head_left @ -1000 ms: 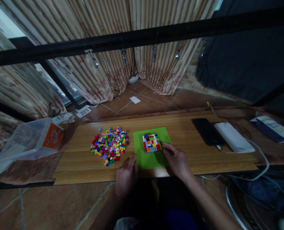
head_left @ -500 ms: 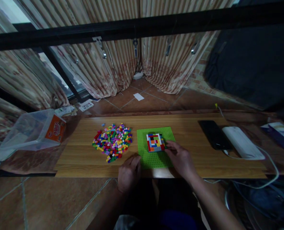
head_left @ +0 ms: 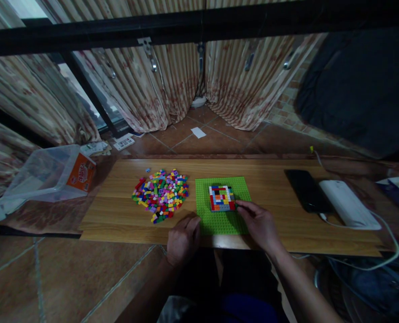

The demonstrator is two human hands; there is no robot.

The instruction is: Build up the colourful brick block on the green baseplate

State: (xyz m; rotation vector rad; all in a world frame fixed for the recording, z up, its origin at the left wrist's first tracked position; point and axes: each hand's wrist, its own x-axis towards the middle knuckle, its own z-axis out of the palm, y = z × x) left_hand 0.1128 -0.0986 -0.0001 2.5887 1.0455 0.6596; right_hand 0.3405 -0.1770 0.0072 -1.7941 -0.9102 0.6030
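A green baseplate [head_left: 234, 217] lies on the wooden table [head_left: 273, 215] in front of me. On it stands a small square build of coloured bricks [head_left: 221, 198]. My right hand [head_left: 260, 223] rests on the plate with its fingertips pinched at the build's lower right corner. My left hand [head_left: 183, 237] sits at the plate's lower left corner, fingers curled against the table edge; anything inside them is hidden. A heap of loose coloured bricks [head_left: 161, 194] lies left of the plate.
A black phone [head_left: 305, 195] and a white power bank [head_left: 345, 203] with a cable lie at the right. A clear plastic box [head_left: 47, 175] stands off the table's left end. Curtains and a black bar are beyond.
The view has drifted up and left, so the table sits lower right in frame. My right fingertips stay at the build's corner. My left hand keeps its place.
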